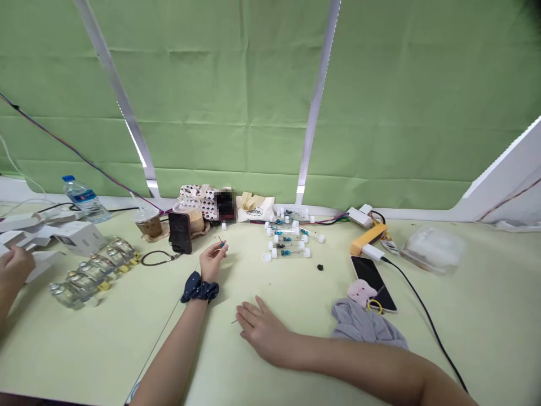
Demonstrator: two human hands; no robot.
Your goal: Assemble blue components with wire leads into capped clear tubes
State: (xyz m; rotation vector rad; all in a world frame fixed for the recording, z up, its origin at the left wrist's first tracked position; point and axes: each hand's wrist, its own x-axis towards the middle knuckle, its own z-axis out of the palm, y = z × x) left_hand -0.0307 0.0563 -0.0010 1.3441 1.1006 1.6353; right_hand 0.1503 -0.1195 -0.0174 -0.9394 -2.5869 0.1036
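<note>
My left hand point(213, 261), with a dark dotted scrunchie point(199, 288) on the wrist, pinches a small thin needle-like piece with a blue part point(222, 244) just above the table. My right hand point(264, 331) lies palm down on the table, fingers stretched and partly spread. The end of a thin rod point(234, 322) shows beside its fingertips; the rest is hidden under them. Beyond the hands lie several clear tubes with white caps point(291, 253), blue parts inside them. A loose white cap point(266, 257) sits beside the tubes.
Left stand a row of small glass bottles point(91, 276), white boxes point(82, 237), a water bottle point(87, 197) and another person's hand point(17, 265). A propped black phone point(180, 232) stands mid-left. Right are a phone point(374, 282), grey cloth point(366, 324), a cable point(422, 316) and a plastic container point(433, 248).
</note>
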